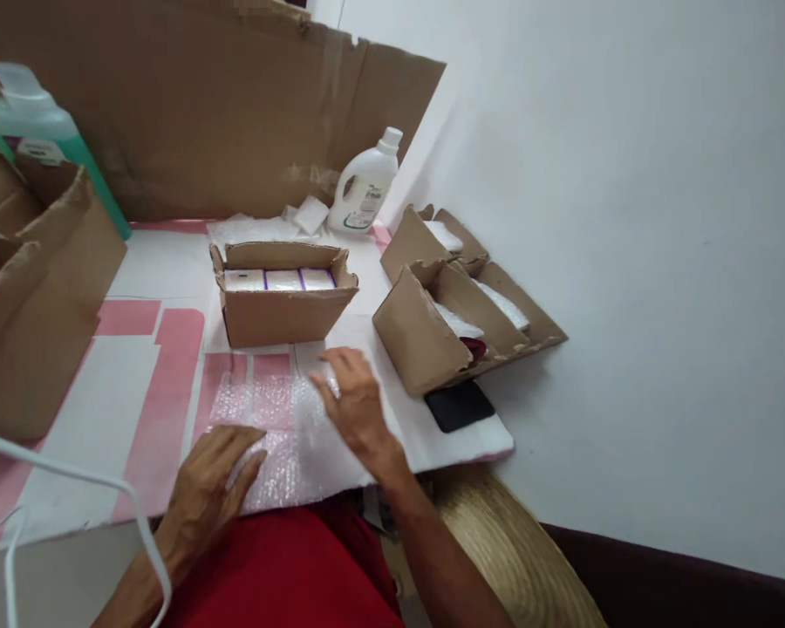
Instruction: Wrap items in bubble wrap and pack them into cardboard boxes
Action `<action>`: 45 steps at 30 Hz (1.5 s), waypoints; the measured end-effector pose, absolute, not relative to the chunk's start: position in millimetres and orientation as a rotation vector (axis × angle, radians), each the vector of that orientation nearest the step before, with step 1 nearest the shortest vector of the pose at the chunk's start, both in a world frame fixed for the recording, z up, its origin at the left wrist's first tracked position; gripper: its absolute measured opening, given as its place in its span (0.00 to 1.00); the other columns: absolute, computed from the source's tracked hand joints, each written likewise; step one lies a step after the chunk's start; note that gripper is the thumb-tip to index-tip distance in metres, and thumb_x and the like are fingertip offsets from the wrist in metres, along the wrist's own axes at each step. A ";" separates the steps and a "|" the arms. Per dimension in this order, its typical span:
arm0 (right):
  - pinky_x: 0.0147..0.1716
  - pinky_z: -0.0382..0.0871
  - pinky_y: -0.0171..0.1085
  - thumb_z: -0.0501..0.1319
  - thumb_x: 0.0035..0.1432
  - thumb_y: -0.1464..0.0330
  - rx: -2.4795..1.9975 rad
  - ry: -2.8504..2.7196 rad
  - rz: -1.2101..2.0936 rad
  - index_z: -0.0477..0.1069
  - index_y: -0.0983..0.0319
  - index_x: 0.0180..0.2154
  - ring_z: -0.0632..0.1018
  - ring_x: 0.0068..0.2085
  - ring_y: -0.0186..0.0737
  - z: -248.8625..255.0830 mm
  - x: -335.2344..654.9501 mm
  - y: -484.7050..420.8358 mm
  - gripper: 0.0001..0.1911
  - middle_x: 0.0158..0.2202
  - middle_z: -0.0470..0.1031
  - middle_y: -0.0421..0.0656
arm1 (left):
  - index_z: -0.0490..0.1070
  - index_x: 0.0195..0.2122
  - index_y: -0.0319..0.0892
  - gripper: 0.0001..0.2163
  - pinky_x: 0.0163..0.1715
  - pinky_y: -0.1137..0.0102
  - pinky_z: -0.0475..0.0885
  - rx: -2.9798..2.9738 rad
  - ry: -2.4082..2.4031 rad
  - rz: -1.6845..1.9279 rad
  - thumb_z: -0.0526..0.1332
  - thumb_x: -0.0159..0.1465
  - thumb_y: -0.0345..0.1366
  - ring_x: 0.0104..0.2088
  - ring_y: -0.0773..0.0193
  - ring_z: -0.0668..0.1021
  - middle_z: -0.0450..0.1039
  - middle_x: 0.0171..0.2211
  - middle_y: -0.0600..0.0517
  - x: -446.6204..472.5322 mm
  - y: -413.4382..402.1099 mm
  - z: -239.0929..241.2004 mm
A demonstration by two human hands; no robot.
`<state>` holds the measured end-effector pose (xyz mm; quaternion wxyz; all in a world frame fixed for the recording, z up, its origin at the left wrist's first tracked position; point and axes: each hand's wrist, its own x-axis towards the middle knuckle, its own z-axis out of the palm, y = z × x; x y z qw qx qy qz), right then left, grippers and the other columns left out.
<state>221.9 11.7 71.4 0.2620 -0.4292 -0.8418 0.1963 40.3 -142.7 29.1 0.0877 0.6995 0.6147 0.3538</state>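
Note:
A sheet of bubble wrap [281,436] lies flat on the pink and white surface [137,384] in front of me. My left hand [213,484] rests on its near left part, fingers stretched flat. My right hand [353,401] lies on its right part, fingers spread and pressing down. Neither hand holds anything. Just beyond the wrap stands an open cardboard box [284,301] with three white, purple-edged packs side by side inside.
Two open cardboard boxes [451,305] with white wrapped items sit at the right, a black phone [459,406] beside them. A white detergent bottle [366,183] stands at the back by a cardboard sheet [202,105]. Larger boxes [32,296] stand left. A white cable [71,480] crosses near left.

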 end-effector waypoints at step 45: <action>0.56 0.67 0.52 0.57 0.68 0.69 -0.978 -2.276 0.682 0.77 0.56 0.52 0.75 0.57 0.50 -21.4 346.0 -54.1 0.15 0.53 0.80 0.46 | 0.77 0.50 0.54 0.15 0.52 0.60 0.76 1.851 1.735 1.006 0.62 0.63 0.41 0.49 0.54 0.81 0.81 0.49 0.50 -47.9 -197.1 -26.2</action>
